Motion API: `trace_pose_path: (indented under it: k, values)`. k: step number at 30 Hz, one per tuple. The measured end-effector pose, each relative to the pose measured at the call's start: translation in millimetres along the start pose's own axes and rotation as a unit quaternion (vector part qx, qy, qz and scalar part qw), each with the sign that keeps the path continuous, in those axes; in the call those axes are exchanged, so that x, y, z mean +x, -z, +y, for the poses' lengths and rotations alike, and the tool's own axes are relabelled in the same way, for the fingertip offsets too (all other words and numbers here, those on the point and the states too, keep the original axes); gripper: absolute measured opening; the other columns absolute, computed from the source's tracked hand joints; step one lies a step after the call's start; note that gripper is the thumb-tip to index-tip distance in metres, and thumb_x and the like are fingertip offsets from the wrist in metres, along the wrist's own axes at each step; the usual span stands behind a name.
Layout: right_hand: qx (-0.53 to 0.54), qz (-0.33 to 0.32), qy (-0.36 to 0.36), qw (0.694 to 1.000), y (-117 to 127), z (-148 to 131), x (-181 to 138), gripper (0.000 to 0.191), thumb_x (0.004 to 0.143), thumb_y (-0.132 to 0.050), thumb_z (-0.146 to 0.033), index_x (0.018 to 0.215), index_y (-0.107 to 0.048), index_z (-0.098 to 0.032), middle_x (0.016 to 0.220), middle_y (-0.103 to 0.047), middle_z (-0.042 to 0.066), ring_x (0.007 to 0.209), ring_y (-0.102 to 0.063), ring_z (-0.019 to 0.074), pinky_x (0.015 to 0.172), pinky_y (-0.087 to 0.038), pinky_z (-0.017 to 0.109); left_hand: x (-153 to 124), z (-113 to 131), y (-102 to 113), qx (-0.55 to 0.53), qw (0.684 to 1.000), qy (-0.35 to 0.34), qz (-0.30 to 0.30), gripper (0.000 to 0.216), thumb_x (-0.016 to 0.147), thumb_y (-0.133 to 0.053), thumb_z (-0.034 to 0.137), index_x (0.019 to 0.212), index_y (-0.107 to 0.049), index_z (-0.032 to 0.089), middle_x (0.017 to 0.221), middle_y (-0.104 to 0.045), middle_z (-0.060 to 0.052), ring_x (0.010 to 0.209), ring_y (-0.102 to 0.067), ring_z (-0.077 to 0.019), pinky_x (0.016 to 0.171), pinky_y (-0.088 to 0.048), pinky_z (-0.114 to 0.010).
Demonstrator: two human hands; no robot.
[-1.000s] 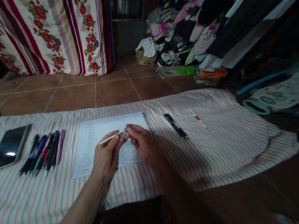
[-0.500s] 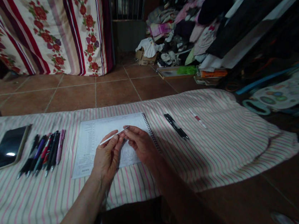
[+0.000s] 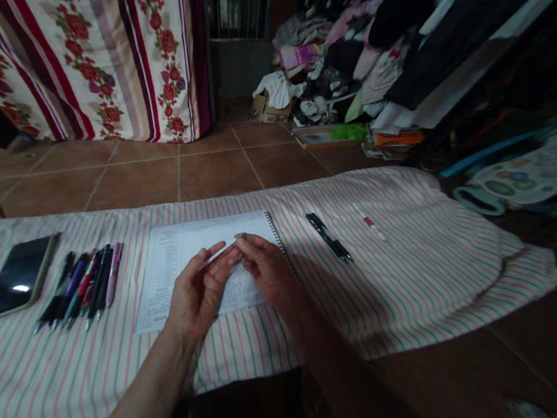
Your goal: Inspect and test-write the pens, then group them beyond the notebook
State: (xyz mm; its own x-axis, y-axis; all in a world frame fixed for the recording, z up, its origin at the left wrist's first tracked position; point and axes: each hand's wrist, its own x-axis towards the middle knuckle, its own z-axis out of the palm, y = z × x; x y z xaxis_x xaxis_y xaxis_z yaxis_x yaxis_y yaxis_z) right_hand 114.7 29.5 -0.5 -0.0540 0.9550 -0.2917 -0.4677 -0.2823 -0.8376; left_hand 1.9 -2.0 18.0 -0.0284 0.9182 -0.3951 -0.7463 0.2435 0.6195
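Observation:
A thin white stick that looks like a pen refill (image 3: 223,249) slants above the notebook (image 3: 162,249). My right hand (image 3: 266,264) pinches its upper right end between thumb and fingertips. My left hand (image 3: 199,285) is loosely open around the lower part, palm partly up, thumb lifted apart from the stretched fingers; the near end of the stick is hidden there. Printed lines and scribbles show on the spiral-bound page underneath. Right of the notebook lie black pens or pen parts (image 3: 329,237), and farther right a slim white piece with a red band (image 3: 369,221).
Several pens (image 3: 81,285) lie side by side at the left, with a dark phone (image 3: 17,275) beyond them. A striped cloth (image 3: 417,274) covers the low surface. Behind are a tiled floor (image 3: 214,169), a flowered curtain (image 3: 116,66) and heaped clothes (image 3: 331,55).
My left thumb has lifted off the white stick and the left fingers have straightened. Less of the stick shows at its left end. My right hand keeps its pinch, shifted slightly right.

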Motion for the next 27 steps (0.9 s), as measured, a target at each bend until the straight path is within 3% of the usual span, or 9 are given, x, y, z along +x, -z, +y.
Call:
trace_pose_path:
  k: [3, 8, 13, 22, 27]
  values:
    - [-0.007, -0.01, -0.003, 1.0, 1.2, -0.8, 0.7, 0.021, 0.059, -0.074, -0.033, 0.073, -0.067, -0.019, 0.065, -0.059, -0.003, 0.054, -0.047, 0.0059, 0.048, -0.03, 0.02, 2.1, -0.4, 5.9, 0.061, 0.998, -0.023, -0.018, 0.017, 0.073, -0.063, 0.014, 0.087, -0.069, 0.007, 0.084, -0.072, -0.013, 0.076, -0.068, -0.0165, 0.076, -0.054, -0.025]
    - [-0.069, -0.012, 0.011, 0.998, 4.2, 3.0, 2.8, 0.022, 0.063, -0.071, -0.038, 0.075, -0.067, -0.019, 0.06, -0.056, -0.005, 0.054, -0.046, 0.0056, 0.049, -0.03, 0.019, 7.9, -2.2, 15.8, 0.195, 0.975, -0.101, -0.043, 0.023, 0.064, -0.073, 0.018, 0.086, -0.07, 0.011, 0.071, -0.071, -0.006, 0.055, -0.061, -0.0102, 0.052, -0.047, -0.019]
    - [-0.109, -0.012, 0.032, 0.993, 4.3, 4.2, 2.6, 0.022, 0.063, -0.071, -0.036, 0.078, -0.069, -0.02, 0.059, -0.058, -0.004, 0.054, -0.047, 0.007, 0.051, -0.032, 0.021, 7.7, 0.5, 14.6, 0.285, 0.949, -0.131, -0.026, 0.02, 0.061, -0.076, 0.022, 0.077, -0.071, 0.013, 0.057, -0.067, -0.002, 0.042, -0.053, -0.0083, 0.043, -0.04, -0.019]
    - [-0.109, -0.02, 0.049, 0.993, -0.2, 1.1, -1.8, 0.031, 0.067, -0.068, -0.041, 0.09, -0.068, -0.019, 0.077, -0.066, 0.001, 0.062, -0.055, 0.0088, 0.053, -0.037, 0.021, 3.1, -2.0, 13.0, 0.314, 0.939, -0.139, -0.003, 0.028, 0.062, -0.073, 0.035, 0.079, -0.068, 0.014, 0.055, -0.062, 0.001, 0.044, -0.052, -0.0086, 0.042, -0.041, -0.02]
    - [-0.119, -0.024, 0.058, 0.991, -0.2, 2.0, -1.1, 0.025, 0.068, -0.067, -0.039, 0.086, -0.069, -0.02, 0.074, -0.065, -0.001, 0.061, -0.054, 0.009, 0.053, -0.037, 0.021, 4.7, -3.1, 15.5, 0.338, 0.929, -0.15, -0.005, 0.033, 0.062, -0.072, 0.041, 0.08, -0.067, 0.013, 0.056, -0.062, 0.001, 0.044, -0.052, -0.0085, 0.042, -0.04, -0.02]
